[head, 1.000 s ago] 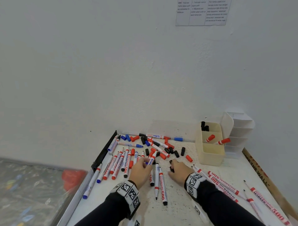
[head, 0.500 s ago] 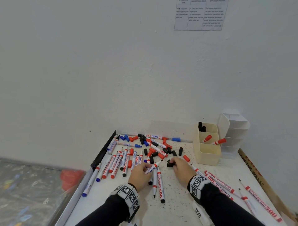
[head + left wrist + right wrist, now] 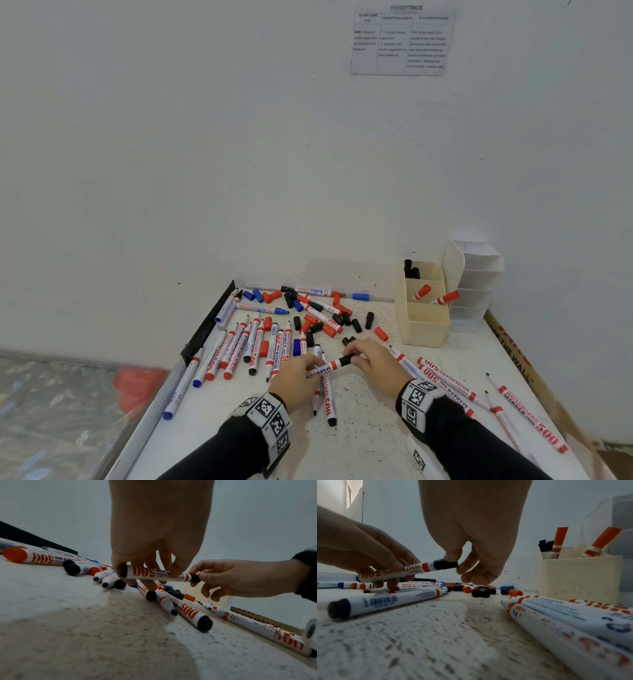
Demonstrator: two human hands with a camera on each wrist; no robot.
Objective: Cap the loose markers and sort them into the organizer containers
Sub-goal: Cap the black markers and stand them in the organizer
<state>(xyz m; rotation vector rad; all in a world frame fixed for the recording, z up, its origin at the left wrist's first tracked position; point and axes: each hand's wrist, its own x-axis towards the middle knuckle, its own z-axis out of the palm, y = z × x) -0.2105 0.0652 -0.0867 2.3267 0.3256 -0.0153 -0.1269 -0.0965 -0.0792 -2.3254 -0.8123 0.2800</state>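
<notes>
A: Two hands on one white plastic whiteboard marker with orange lettering [image 3: 155,574], held just above the speckled white table [image 3: 376,442]. Left hand [image 3: 296,378] has its fingers curled round the barrel; right hand [image 3: 376,363] pinches the black plastic cap [image 3: 445,564] sitting on the marker's tip.

B: How will it handle?

A: Light, stiff, smooth, probably a bit slick, I'd guess. Best gripped mid-barrel, with the cap pushed straight along the axis.

B: Then?

A: Into the cream plastic organizer container [image 3: 423,327] near the wall, where two orange-capped markers [image 3: 559,542] stand. I'd lift it by the barrel, since a cap not fully seated might slip off.
</notes>
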